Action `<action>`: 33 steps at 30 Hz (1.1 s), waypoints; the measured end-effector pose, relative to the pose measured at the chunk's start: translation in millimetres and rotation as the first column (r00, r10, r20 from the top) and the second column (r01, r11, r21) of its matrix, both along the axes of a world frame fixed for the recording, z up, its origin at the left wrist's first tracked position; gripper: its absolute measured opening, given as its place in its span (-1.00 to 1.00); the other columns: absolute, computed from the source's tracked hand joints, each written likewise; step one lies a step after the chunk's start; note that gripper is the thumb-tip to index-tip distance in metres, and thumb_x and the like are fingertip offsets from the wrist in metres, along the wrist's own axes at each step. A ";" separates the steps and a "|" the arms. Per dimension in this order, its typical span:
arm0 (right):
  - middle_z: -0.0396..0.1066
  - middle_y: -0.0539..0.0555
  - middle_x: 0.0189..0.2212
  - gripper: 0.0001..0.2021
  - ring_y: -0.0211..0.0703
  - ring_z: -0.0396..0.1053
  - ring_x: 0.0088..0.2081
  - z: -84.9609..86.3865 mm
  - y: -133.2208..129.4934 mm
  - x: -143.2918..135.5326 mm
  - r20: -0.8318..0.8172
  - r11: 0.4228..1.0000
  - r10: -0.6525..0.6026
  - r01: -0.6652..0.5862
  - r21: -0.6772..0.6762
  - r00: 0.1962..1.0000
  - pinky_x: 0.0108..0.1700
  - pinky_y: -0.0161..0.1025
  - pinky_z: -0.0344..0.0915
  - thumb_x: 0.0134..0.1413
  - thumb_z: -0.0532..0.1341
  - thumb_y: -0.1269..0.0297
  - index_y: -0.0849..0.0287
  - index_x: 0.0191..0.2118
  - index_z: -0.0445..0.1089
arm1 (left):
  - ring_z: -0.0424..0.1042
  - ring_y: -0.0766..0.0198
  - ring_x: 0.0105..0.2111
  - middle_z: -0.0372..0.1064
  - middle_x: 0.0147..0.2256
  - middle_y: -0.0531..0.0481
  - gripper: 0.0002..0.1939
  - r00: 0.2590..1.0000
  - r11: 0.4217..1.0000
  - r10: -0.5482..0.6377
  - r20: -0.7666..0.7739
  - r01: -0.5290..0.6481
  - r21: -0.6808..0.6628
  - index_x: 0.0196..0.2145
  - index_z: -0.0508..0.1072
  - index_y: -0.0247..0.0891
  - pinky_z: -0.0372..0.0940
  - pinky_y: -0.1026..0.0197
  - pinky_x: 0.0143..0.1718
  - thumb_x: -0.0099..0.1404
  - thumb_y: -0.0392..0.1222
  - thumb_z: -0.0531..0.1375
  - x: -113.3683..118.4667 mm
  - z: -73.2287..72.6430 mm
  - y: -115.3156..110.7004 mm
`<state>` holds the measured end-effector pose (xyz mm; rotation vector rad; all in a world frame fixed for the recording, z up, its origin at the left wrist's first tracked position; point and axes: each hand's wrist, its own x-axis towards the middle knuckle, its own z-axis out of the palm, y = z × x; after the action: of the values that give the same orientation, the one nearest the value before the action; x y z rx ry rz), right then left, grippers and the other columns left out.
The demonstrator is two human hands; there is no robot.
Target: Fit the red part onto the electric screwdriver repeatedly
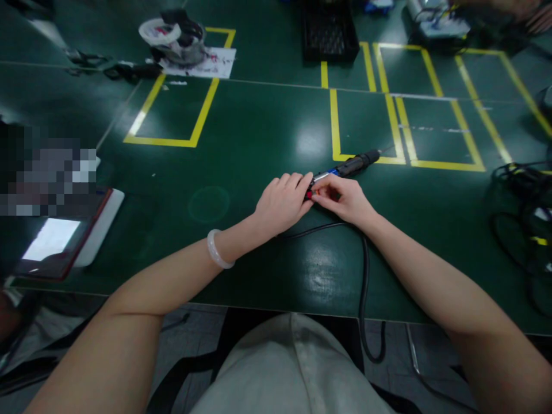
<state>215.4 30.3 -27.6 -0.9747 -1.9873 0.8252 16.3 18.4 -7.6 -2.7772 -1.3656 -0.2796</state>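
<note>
On the green table lies a pen-shaped electric screwdriver (356, 164), black and blue, its thin tip pointing to the upper right. My left hand (284, 204) is closed over its rear end, palm down, with a pale bracelet on the wrist. Close against it, my right hand (342, 198) pinches at a small red part (309, 195) beside the tool's rear, thumb and forefinger near together. The fingers hide most of that part. A black cable (365, 276) runs below the right wrist and hangs over the table's front edge.
Yellow tape outlines (161, 142) mark the green table (259, 126). At the back stand a white tub (159, 31) and a black tray (330, 34) of small parts. A tablet-like device (56, 244) lies left, coiled cables (526, 190) right. Another person's hand (539, 17) shows top right.
</note>
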 end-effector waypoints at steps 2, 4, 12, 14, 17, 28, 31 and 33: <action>0.33 -0.10 -0.56 -0.80 -0.37 0.25 -0.56 1.1 -0.7 -0.3 -0.063 0.995 -0.015 0.008 -0.104 0.998 -0.49 -0.37 0.19 0.18 0.34 0.15 0.16 -0.28 0.39 | 0.33 -0.06 0.00 0.34 0.10 -0.30 -0.41 1.000 1.000 -0.019 0.012 0.019 -0.012 0.33 0.22 -0.45 0.22 0.03 -0.07 0.51 -0.03 0.15 -3.9 -0.2 0.4; 0.34 -0.13 -0.61 -0.72 -0.39 0.23 -0.66 1.9 -1.3 -1.0 -0.174 0.960 -0.027 -0.023 -0.280 0.984 -0.60 -0.39 0.15 0.19 0.34 0.06 0.16 -0.27 0.36 | 0.32 -0.07 0.01 0.33 0.12 -0.31 -0.38 0.999 0.999 -0.027 0.021 0.027 -0.030 0.35 0.20 -0.46 0.22 0.02 -0.05 0.50 -0.02 0.16 -7.0 0.0 1.3; 0.44 -0.09 -0.63 -0.63 -0.32 0.33 -0.71 3.0 -3.7 -2.0 -0.337 0.872 -0.073 -0.104 -0.478 0.939 -0.69 -0.41 0.17 0.15 0.36 -0.04 0.14 -0.24 0.29 | 0.31 -0.09 0.03 0.31 0.13 -0.34 -0.35 0.997 0.998 -0.043 0.060 0.046 -0.048 0.35 0.19 -0.49 0.24 0.01 -0.01 0.47 -0.04 0.20 -9.3 -2.1 3.6; 0.43 -0.10 -0.61 -0.68 -0.33 0.34 -0.69 2.9 -6.1 -1.8 -0.281 0.917 -0.047 -0.070 -0.394 0.959 -0.66 -0.40 0.20 0.18 0.35 0.01 0.15 -0.23 0.31 | 0.31 -0.09 0.03 0.32 0.13 -0.33 -0.34 0.997 0.998 -0.046 0.061 0.049 -0.049 0.35 0.19 -0.49 0.24 0.02 0.00 0.47 -0.04 0.20 -9.4 -2.2 4.2; 0.43 -0.08 -0.57 -0.78 -0.33 0.35 -0.62 3.7 -8.6 -0.9 -0.102 0.993 0.003 -0.015 -0.121 0.995 -0.54 -0.37 0.28 0.20 0.34 0.13 0.15 -0.24 0.38 | 0.32 -0.08 0.02 0.32 0.14 -0.33 -0.35 0.997 0.997 -0.047 0.060 0.051 -0.061 0.34 0.20 -0.50 0.25 0.02 0.00 0.48 -0.03 0.18 -9.3 -1.2 5.1; 0.53 0.09 -0.29 -0.84 -0.20 0.47 -0.34 3.8 -4.6 8.6 0.204 0.945 0.125 -0.179 0.273 0.971 -0.26 -0.28 0.39 0.31 0.25 0.23 0.18 -0.11 0.50 | 0.31 -0.07 0.03 0.31 0.16 -0.33 -0.25 0.997 0.995 -0.052 0.050 0.056 -0.082 0.36 0.16 -0.54 0.27 0.02 0.00 0.42 0.01 0.25 -10.9 -1.2 5.3; 0.53 0.11 -0.25 -0.84 -0.18 0.48 -0.31 2.1 -5.9 9.4 0.250 0.945 0.104 -0.174 0.277 0.963 -0.25 -0.28 0.38 0.33 0.22 0.23 0.17 -0.10 0.49 | 0.31 -0.08 0.03 0.30 0.15 -0.34 -0.24 0.997 0.995 -0.056 0.058 0.060 -0.085 0.36 0.15 -0.54 0.27 0.02 0.00 0.42 0.02 0.24 -11.8 -1.5 6.2; 0.53 0.12 -0.24 -0.84 -0.15 0.48 -0.28 1.1 -7.2 9.5 0.303 0.946 0.065 -0.156 0.284 0.951 -0.24 -0.27 0.37 0.34 0.20 0.21 0.14 -0.11 0.48 | 0.31 -0.09 0.03 0.30 0.15 -0.35 -0.25 0.997 0.994 -0.054 0.063 0.060 -0.092 0.36 0.15 -0.53 0.27 0.01 0.00 0.42 0.02 0.23 -11.9 -1.4 6.7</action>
<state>224.9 23.1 -26.5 -0.8422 -2.3555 0.4277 4.4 25.1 -9.0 -2.9107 -1.3479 -0.3127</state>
